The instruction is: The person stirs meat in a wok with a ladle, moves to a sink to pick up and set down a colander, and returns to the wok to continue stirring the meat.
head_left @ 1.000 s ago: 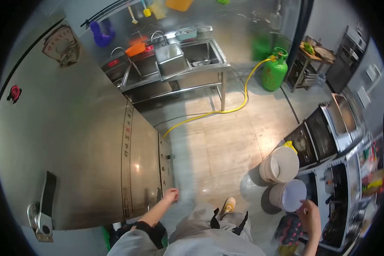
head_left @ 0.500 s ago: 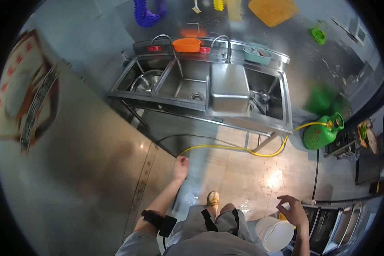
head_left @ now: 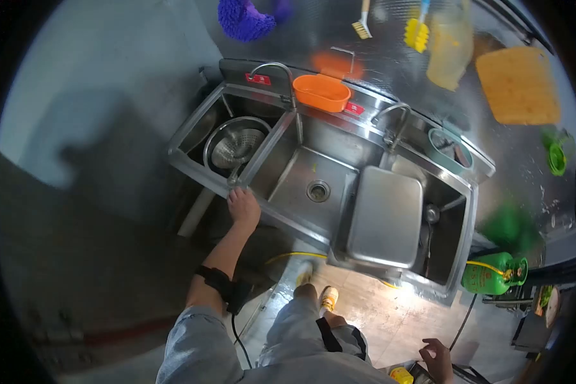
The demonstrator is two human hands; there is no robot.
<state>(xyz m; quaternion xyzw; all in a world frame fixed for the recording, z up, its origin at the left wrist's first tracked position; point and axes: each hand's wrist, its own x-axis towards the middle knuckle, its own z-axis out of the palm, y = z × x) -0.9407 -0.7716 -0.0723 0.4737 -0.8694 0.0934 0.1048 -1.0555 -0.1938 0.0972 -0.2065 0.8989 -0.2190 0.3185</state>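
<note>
At the left, a steel colander (head_left: 235,148) sits in the left compartment of the sink (head_left: 294,222), where I think the deep walls stop it from sliding away. Just in front of it, at the front rim, is my left hand (head_left: 244,206), with fingers loosely bent; I see nothing gripped in it, and I cannot tell whether it touches the metal. Behind stands an orange tub (head_left: 322,94) on the back ledge, probably so that it is within reach of both taps. A steel pan (head_left: 385,216) lies across the divider between the middle and right compartments, its flat face up; I suppose it is put this way to let water run off. Beside it, in the right compartment, rests what looks like a ladle (head_left: 432,213). My right hand (head_left: 438,360) is low and well apart from the sink, half open, thumb and fingers curved, holding nothing that I can see, maybe for balance. A teal tub (head_left: 443,153) is on the back ledge. Farthest right, near the sink, is a green gas cylinder (head_left: 486,278).
</note>
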